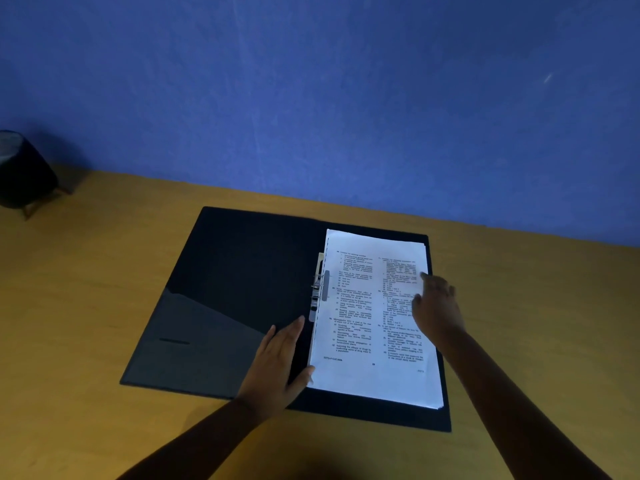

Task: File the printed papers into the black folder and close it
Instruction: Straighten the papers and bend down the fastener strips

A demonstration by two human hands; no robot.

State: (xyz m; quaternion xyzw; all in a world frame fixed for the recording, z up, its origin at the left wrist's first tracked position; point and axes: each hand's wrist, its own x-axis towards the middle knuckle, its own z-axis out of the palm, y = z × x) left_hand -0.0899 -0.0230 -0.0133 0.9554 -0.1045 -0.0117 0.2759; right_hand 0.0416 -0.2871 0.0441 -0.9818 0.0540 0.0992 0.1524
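Observation:
The black folder [221,278] lies open and flat on the wooden table. A stack of printed papers [360,327] rests on its right half, its left edge against the metal clip [320,289] at the spine. My left hand [280,362] lies flat on the folder beside the stack's lower left corner, fingers together and thumb touching the paper edge. My right hand [436,306] hovers over or rests on the stack's right side, fingers spread, holding nothing.
The yellow-brown table [86,271] runs up to a blue wall [311,98]. A dark round pot on wooden legs [20,171] stands at the far left. The folder's left inner cover has a pocket flap [194,337].

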